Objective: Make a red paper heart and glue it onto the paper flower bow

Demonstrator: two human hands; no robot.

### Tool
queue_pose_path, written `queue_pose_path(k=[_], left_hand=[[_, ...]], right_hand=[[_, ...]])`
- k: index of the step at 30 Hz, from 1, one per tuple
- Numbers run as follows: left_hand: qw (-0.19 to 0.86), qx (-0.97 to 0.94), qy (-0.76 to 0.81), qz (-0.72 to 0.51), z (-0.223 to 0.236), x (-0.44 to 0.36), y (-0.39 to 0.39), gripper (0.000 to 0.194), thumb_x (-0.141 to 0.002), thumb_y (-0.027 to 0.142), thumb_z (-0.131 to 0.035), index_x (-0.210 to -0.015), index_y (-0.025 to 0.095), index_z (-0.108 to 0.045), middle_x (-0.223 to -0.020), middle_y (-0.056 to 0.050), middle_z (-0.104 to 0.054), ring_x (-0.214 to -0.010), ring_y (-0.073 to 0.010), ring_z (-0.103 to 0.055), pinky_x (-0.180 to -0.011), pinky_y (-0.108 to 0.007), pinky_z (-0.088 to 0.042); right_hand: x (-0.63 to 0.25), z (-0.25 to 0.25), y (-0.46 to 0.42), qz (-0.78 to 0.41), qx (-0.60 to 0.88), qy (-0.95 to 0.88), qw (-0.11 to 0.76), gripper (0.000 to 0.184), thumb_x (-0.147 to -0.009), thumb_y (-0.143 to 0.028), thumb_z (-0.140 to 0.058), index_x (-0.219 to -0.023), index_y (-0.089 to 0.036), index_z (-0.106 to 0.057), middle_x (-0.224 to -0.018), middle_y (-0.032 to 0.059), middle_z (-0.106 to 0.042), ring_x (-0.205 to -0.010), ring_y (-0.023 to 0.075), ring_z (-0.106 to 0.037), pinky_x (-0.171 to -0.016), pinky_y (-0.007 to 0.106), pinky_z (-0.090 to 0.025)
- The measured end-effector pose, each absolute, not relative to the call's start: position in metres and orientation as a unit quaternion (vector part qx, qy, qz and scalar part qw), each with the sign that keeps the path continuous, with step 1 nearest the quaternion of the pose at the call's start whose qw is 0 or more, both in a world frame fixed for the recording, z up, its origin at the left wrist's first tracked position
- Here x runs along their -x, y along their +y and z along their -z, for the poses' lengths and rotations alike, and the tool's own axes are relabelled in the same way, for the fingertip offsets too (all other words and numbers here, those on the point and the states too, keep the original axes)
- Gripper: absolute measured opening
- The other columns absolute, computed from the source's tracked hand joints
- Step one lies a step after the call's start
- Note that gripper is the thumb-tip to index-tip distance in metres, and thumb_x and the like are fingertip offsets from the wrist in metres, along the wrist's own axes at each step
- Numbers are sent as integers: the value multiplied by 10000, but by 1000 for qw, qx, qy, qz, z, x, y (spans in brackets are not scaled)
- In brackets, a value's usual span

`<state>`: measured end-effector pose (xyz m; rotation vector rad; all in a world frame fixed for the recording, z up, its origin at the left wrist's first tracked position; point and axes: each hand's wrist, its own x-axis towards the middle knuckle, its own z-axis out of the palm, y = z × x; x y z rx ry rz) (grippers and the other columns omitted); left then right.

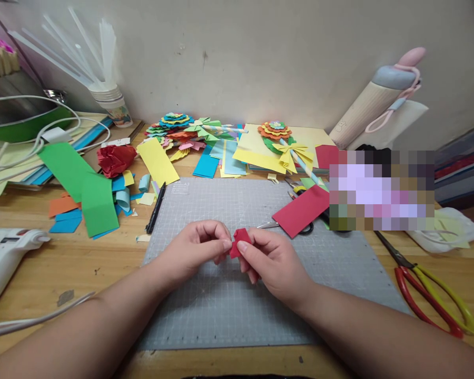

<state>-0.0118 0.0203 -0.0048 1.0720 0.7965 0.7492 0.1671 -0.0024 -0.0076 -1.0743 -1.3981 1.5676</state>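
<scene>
Over the middle of a grey gridded cutting mat point(205, 316), a small folded piece of red paper point(240, 239) is held up. My right hand point(274, 258) pinches it between thumb and fingers. From the other side, my left hand point(205, 245) is closed, its thumb and fingertips at the paper's left edge. The fingers behind the paper are partly hidden. Just beyond my right hand lies a flat red paper strip point(302, 210), on top of a pair of scissors point(266, 225) that shows only in part.
A black pen point(156, 208) rests at the mat's left edge, near green paper strips point(98, 210). A white glue gun point(11, 258) lies far left, red-and-yellow-handled scissors point(430, 289) at right. Layered paper flowers point(274, 131) line the back, beside a cup of straws point(112, 105) and a leaning bottle point(379, 95).
</scene>
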Motion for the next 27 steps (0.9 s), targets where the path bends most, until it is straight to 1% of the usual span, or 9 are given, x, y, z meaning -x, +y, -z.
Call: queue_pose_path(k=[5,9,14,16,19,21,24,27], left_hand=[[721,-502,354,-322,5,12,20,233,-841,352,-579,-698,170,-554,-613,21,-517,-573,-104,-438,-555,-251,-325],[678,-561,371,-297,0,12,19,267,-839,356,-573,-648,174,-533,-567,40,-482,-559,-98,-402,-554,-250,-292],[664,-590,350,-298,-5,11,16,263,-847,344,-558,-649,173,-533,-653,-10,-602,-651,-133,-496,-640,-280,-352],[674,-582,341,-303,-4,12,15,254,-848,338,-557,-658,172,-535,-657,-13,-614,-646,-132,-500,-632,-277,-348],[688,-555,350,-311,1,13,15,291,-854,356,-522,-628,172,-528,-574,21,-527,-564,-110,-425,-564,-261,-302],[686,-541,365,-323,3,14,17,291,-848,360,-504,-625,174,-525,-552,37,-466,-547,-108,-397,-551,-261,-292],[676,-541,380,-327,3,13,18,261,-838,360,-519,-651,178,-522,-564,43,-445,-552,-106,-392,-548,-257,-293],[659,-557,391,-320,-1,12,18,272,-832,357,-536,-630,179,-498,-561,49,-438,-543,-95,-369,-533,-246,-284]], right_hand=[[-166,6,-2,-624,409,-539,391,291,-882,-339,-518,-635,-186,-503,-548,-46,-514,-402,55,-438,-401,198,-336],[-166,4,-2,-632,400,-537,390,290,-882,-338,-521,-639,-182,-508,-556,-45,-516,-404,53,-443,-400,195,-333],[-166,7,-2,-669,370,-519,383,269,-874,-346,-544,-667,-175,-533,-568,-42,-544,-402,51,-461,-396,186,-334],[-166,8,-1,-692,354,-501,380,267,-870,-355,-552,-675,-173,-544,-563,-40,-556,-394,51,-470,-387,179,-329],[-166,9,0,-727,342,-466,371,252,-868,-353,-554,-695,-169,-567,-551,-38,-578,-372,47,-472,-366,165,-309],[-165,9,1,-746,340,-447,357,246,-862,-345,-558,-694,-167,-575,-539,-36,-585,-358,44,-465,-353,160,-302],[-164,9,0,-771,337,-432,325,224,-847,-339,-571,-710,-163,-597,-523,-38,-585,-348,47,-459,-343,160,-316],[-163,10,0,-784,334,-427,303,220,-841,-333,-579,-707,-161,-606,-516,-39,-585,-348,48,-461,-343,158,-326]])
